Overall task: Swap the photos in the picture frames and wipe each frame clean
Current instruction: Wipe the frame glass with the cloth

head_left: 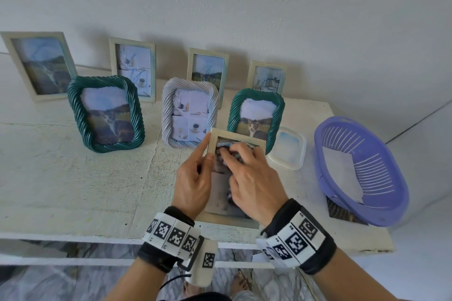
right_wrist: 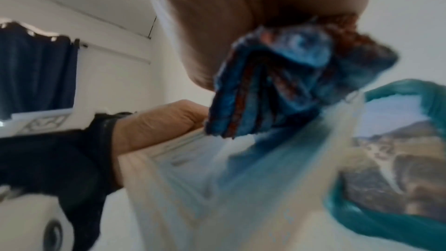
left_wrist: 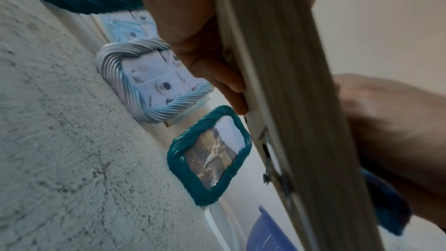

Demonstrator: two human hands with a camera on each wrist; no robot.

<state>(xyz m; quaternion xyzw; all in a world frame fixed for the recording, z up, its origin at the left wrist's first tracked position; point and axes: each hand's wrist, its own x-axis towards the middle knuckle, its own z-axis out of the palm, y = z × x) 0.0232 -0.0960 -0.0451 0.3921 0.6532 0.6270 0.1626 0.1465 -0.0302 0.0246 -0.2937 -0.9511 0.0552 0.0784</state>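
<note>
A pale wooden picture frame (head_left: 237,135) is tilted up off the table near its front edge. My left hand (head_left: 195,178) grips its left side, index finger stretched along the rail and the other fingers (left_wrist: 212,75) curled behind the frame's edge (left_wrist: 289,102). My right hand (head_left: 249,173) holds a bunched blue cloth (head_left: 223,145) against the upper part of the glass. The right wrist view shows the cloth (right_wrist: 277,87) folded under my fingers over the frame (right_wrist: 193,178), blurred. My hands hide most of the photo inside.
Two green rope frames (head_left: 106,115) (head_left: 256,115) and a white rope frame (head_left: 189,112) stand just behind. Several pale frames (head_left: 133,68) lean on the wall. A clear plastic box (head_left: 288,148) and a purple basket (head_left: 362,171) holding paper sit right.
</note>
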